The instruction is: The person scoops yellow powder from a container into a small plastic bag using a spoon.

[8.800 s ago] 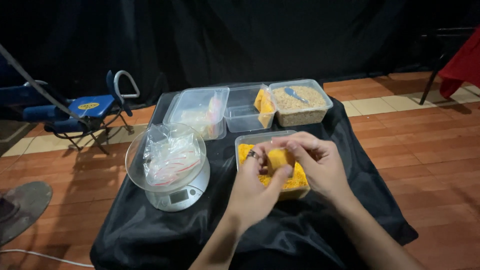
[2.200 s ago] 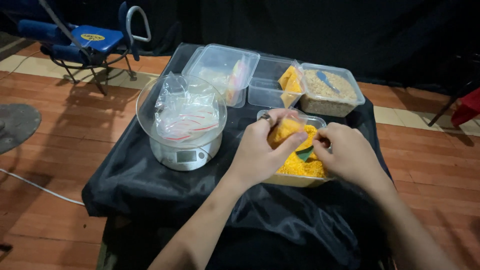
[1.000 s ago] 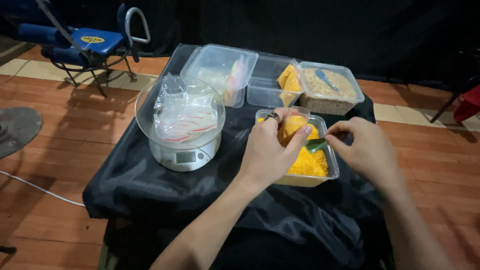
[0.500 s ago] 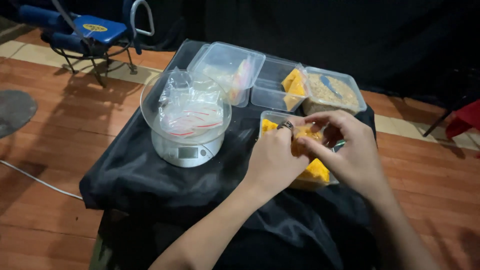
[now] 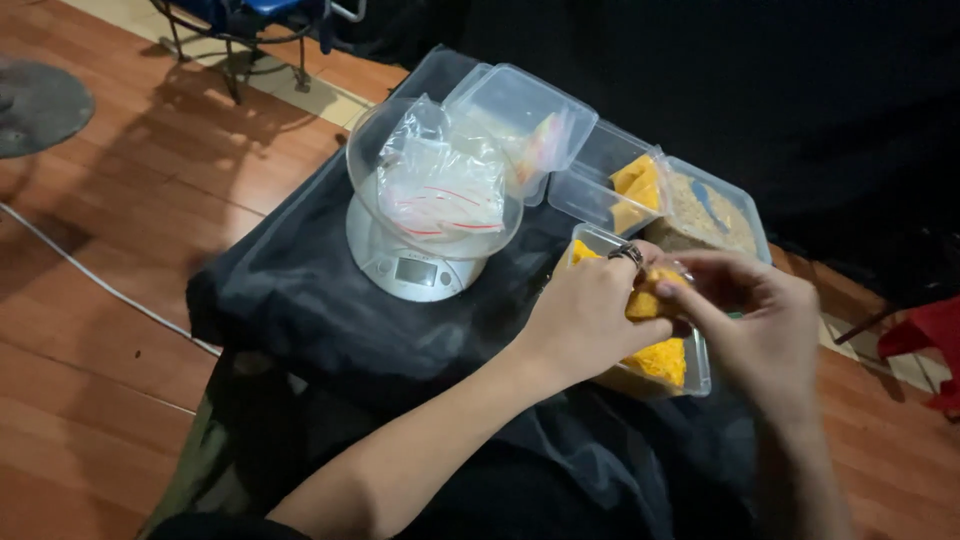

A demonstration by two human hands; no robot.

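Yellow crumbs (image 5: pixel 664 358) fill a clear rectangular tub (image 5: pixel 700 372) near the right edge of the surface (image 5: pixel 300 300), which is draped in black cloth. Both hands meet over this tub. The left hand (image 5: pixel 585 315), wearing a ring, is curled around a small clump of the yellow stuff (image 5: pixel 643 303), and the right hand (image 5: pixel 765 325) pinches the same clump from the other side with fingers narrowed. The tub's long axis runs from the near edge toward the far edge, tilted a little to the right.

Toward the left of the surface stands a round white kitchen scale (image 5: pixel 412 268) with a small display facing the near edge. A clear glass bowl (image 5: pixel 372 180) sits on it, holding crumpled clear plastic bags (image 5: pixel 440 185) with thin red stripes. Just behind the bowl lies a clear lidded box (image 5: pixel 520 120), tilted. Along the far edge are two more clear tubs side by side: one with yellow wedges (image 5: pixel 630 185) and one with brownish crumbs (image 5: pixel 705 215). A red object (image 5: pixel 925 335) shows beyond the right edge, on the wooden floor (image 5: pixel 120 200).
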